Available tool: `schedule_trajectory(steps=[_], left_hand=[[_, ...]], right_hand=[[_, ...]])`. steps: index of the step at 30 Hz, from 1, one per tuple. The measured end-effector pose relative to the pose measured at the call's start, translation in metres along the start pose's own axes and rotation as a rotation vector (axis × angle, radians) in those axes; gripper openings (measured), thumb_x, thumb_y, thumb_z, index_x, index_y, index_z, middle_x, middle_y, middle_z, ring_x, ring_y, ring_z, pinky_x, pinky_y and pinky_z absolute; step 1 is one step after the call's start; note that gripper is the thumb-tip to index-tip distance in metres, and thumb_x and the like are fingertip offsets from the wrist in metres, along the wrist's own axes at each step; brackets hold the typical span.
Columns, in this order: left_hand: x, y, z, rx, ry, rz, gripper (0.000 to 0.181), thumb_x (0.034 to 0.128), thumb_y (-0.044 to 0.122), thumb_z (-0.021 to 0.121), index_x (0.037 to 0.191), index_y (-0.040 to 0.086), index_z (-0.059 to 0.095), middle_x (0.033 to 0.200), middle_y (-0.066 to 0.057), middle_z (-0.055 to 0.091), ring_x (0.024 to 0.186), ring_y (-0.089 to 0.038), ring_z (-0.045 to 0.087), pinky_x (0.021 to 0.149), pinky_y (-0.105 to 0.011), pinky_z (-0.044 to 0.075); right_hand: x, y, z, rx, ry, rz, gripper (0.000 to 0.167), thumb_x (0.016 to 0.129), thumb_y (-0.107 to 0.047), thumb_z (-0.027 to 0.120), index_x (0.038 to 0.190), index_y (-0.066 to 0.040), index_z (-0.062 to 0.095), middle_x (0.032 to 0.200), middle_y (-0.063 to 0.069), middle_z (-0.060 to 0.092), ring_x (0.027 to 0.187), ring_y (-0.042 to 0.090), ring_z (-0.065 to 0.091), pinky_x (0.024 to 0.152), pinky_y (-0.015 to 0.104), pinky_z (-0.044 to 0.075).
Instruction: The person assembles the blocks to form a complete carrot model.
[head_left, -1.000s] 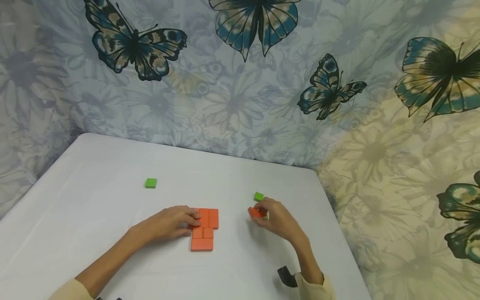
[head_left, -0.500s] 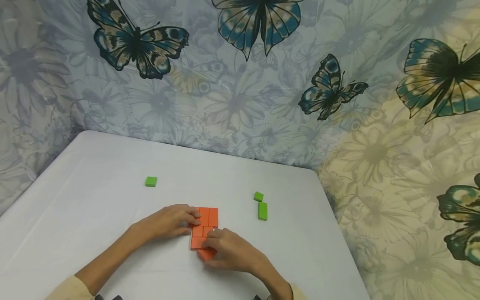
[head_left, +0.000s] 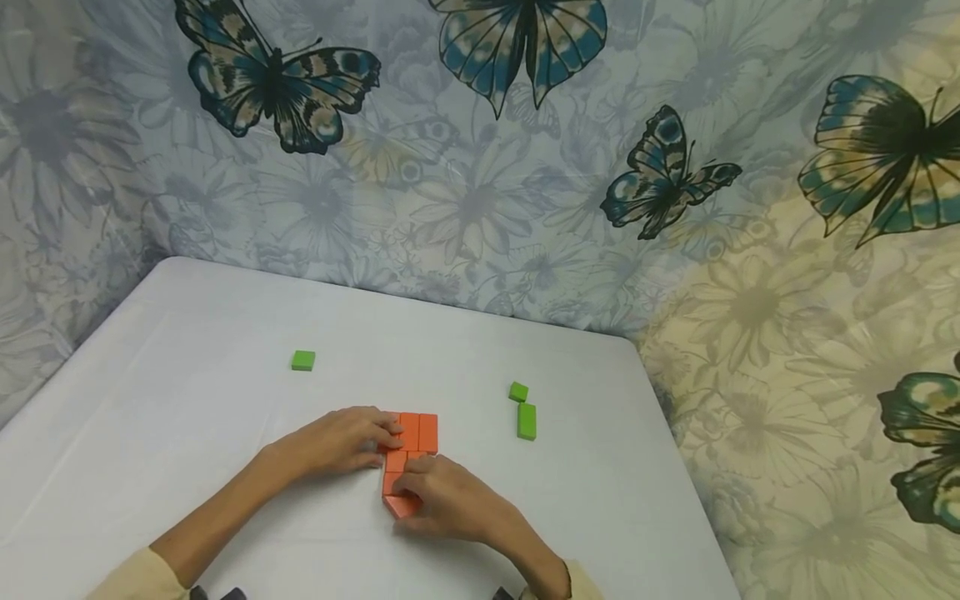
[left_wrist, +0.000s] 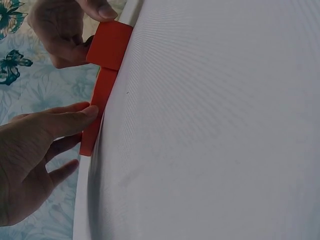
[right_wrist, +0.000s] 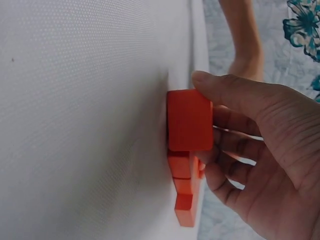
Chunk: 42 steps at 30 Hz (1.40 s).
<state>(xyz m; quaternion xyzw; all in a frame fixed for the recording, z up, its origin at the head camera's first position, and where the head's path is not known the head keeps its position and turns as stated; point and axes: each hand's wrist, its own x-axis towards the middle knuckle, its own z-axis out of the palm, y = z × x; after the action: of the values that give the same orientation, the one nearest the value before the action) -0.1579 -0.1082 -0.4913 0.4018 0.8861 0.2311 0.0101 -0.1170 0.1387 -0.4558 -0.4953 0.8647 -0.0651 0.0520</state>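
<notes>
On the white table, several flat orange blocks lie joined in a column that is wider at its far end. My left hand rests its fingers on the left side of that wider end, covering part of it. At the near end, my right hand pinches one more orange block between thumb and fingers. In the right wrist view this held block stands on edge, tilted up against the row of orange blocks. The left wrist view shows its broad face beyond the row.
A green block lies at the far left of the table. Two more green blocks, a small one and a longer one, lie close together on the right. A butterfly-printed cloth hangs behind the table's far edge.
My right hand has carried an orange block from beside the green blocks to the near end of the orange column, then shifted slightly left there. The left hand has stayed in place.
</notes>
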Motion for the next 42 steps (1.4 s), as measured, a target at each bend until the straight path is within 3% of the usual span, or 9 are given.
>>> schedule_trajectory(steps=[8,22,27,30,32,34,37,39,42], left_hand=[[-0.001,0.0,-0.001,0.003,0.001,0.0,0.035,0.0897,0.014,0.081,0.125,0.016,0.078,0.132,0.0,0.075,0.134,-0.028,0.064,0.109,-0.05,0.055],[0.0,0.0,0.0,0.001,0.003,-0.007,0.036,0.0902,0.013,0.081,0.126,0.016,0.078,0.133,0.0,0.074,0.134,-0.028,0.064,0.11,-0.051,0.054],[0.001,0.002,-0.001,-0.01,-0.009,-0.019,0.036,0.0905,0.015,0.081,0.127,0.016,0.077,0.133,-0.001,0.074,0.134,-0.029,0.064,0.109,-0.05,0.056],[0.002,0.006,-0.002,0.017,0.01,0.019,0.033,0.0915,0.016,0.08,0.125,0.013,0.078,0.13,-0.004,0.076,0.13,-0.028,0.066,0.108,-0.048,0.057],[0.003,0.008,-0.002,0.056,0.041,0.071,0.03,0.0926,0.015,0.079,0.122,0.011,0.079,0.126,-0.006,0.077,0.125,-0.027,0.068,0.108,-0.048,0.056],[0.003,0.011,-0.001,0.104,0.072,0.12,0.027,0.0938,0.014,0.077,0.121,0.01,0.079,0.123,-0.006,0.077,0.121,-0.026,0.069,0.109,-0.049,0.056],[0.003,0.013,0.0,0.141,0.091,0.142,0.026,0.0949,0.013,0.075,0.12,0.009,0.079,0.123,-0.006,0.075,0.118,-0.024,0.068,0.112,-0.05,0.053],[0.002,0.014,0.001,0.15,0.101,0.14,0.026,0.0946,0.013,0.076,0.12,0.009,0.078,0.124,-0.006,0.074,0.119,-0.024,0.068,0.112,-0.049,0.054],[0.001,0.015,0.002,0.148,0.106,0.136,0.026,0.0945,0.014,0.076,0.12,0.009,0.078,0.124,-0.006,0.073,0.118,-0.023,0.068,0.108,-0.043,0.057]], right_hand=[[0.003,0.0,0.002,-0.016,0.053,-0.016,0.027,0.088,-0.036,0.085,0.105,-0.016,0.078,0.096,-0.01,0.067,0.078,-0.003,0.046,0.071,0.003,0.033],[0.002,-0.001,0.0,-0.058,0.051,0.0,0.028,0.087,-0.037,0.085,0.106,-0.017,0.078,0.093,-0.01,0.067,0.074,-0.002,0.042,0.072,0.007,0.034],[0.0,0.001,-0.004,0.016,0.051,0.027,0.032,0.088,-0.04,0.085,0.109,-0.017,0.077,0.095,-0.009,0.068,0.075,-0.002,0.046,0.072,0.006,0.037],[-0.006,0.008,-0.014,0.118,0.055,0.119,0.037,0.093,-0.042,0.079,0.118,-0.016,0.073,0.101,-0.006,0.072,0.083,0.003,0.056,0.078,0.011,0.046],[-0.012,0.019,-0.022,0.12,0.113,0.212,0.04,0.096,-0.042,0.075,0.124,-0.014,0.07,0.106,-0.002,0.074,0.09,0.009,0.062,0.084,0.02,0.053],[-0.02,0.036,-0.027,0.029,0.19,0.312,0.04,0.097,-0.038,0.075,0.127,-0.012,0.069,0.106,0.003,0.074,0.091,0.016,0.066,0.082,0.028,0.057],[-0.034,0.065,-0.027,-0.184,0.26,0.489,0.04,0.095,-0.032,0.078,0.127,-0.01,0.07,0.102,0.011,0.073,0.079,0.023,0.067,0.071,0.038,0.059],[-0.045,0.081,-0.022,-0.278,0.24,0.587,0.036,0.093,-0.028,0.08,0.123,-0.01,0.072,0.096,0.015,0.07,0.068,0.025,0.063,0.061,0.039,0.056],[-0.059,0.097,-0.012,-0.313,0.183,0.679,0.028,0.092,-0.024,0.08,0.117,-0.012,0.074,0.088,0.016,0.067,0.058,0.022,0.054,0.052,0.037,0.05]])
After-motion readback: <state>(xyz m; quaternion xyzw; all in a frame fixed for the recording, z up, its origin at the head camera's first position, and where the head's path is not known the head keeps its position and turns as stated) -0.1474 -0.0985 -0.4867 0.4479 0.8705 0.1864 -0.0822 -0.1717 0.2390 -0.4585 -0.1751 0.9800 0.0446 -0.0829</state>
